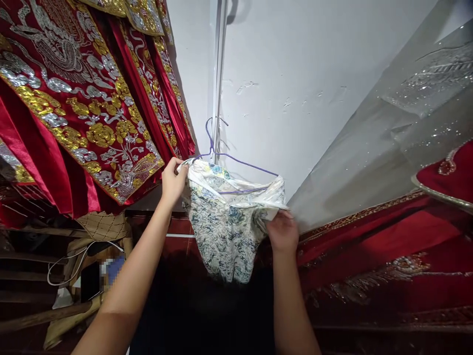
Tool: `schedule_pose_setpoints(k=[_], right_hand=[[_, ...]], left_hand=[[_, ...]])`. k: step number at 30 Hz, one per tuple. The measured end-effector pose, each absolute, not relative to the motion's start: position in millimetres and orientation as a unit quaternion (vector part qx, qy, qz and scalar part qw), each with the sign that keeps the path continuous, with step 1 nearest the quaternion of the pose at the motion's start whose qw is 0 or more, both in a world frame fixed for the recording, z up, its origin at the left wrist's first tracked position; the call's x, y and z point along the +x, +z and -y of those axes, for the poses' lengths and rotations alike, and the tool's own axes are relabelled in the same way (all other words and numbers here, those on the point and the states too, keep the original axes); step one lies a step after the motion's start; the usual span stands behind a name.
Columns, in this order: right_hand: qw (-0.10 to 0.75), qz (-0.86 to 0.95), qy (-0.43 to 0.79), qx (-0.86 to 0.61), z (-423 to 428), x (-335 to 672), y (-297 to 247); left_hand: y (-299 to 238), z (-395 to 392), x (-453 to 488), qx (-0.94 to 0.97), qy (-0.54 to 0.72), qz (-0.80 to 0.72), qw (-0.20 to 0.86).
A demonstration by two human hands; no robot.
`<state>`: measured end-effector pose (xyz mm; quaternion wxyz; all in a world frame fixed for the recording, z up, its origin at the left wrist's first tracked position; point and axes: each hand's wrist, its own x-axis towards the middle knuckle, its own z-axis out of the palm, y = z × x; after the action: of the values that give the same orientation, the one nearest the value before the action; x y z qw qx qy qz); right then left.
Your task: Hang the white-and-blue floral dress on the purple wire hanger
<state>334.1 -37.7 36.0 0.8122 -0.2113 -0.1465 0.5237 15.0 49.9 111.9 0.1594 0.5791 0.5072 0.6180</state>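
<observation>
A white top with a blue-green and yellow floral print [225, 227] hangs in front of me on a purple wire hanger [248, 163]. Its wide neckline is spread over the hanger's shoulders. My left hand [173, 181] pinches the cloth at the top's left shoulder, beside the hanger's end. My right hand [283, 230] is closed on the cloth at the right side, below the hanger's other end; part of its fingers is hidden behind the fabric. The hanger's hook stands up near a narrow pale metal pole [215, 74].
Red garments with gold and silver embroidery [92, 98] hang at the left. Clear plastic covers [354, 162] and red beaded garments [388, 246] are at the right. A white wall [288, 64] stands behind. At lower left, a wooden chair holds a dark phone [90, 282] and white cable [51, 268].
</observation>
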Motion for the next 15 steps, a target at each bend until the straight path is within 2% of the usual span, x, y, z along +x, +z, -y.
schedule_pose_setpoints(k=[8, 12, 15], right_hand=[[0.734, 0.070, 0.646, -0.199, 37, 291, -3], [0.723, 0.118, 0.642, -0.225, 39, 301, -6], [0.672, 0.165, 0.675, -0.258, 45, 290, -7]], left_hand=[[101, -36, -35, 0.511, 0.684, -0.502, 0.137], [100, -42, -51, 0.496, 0.682, -0.494, 0.210], [93, -41, -55, 0.502, 0.668, -0.482, 0.262]])
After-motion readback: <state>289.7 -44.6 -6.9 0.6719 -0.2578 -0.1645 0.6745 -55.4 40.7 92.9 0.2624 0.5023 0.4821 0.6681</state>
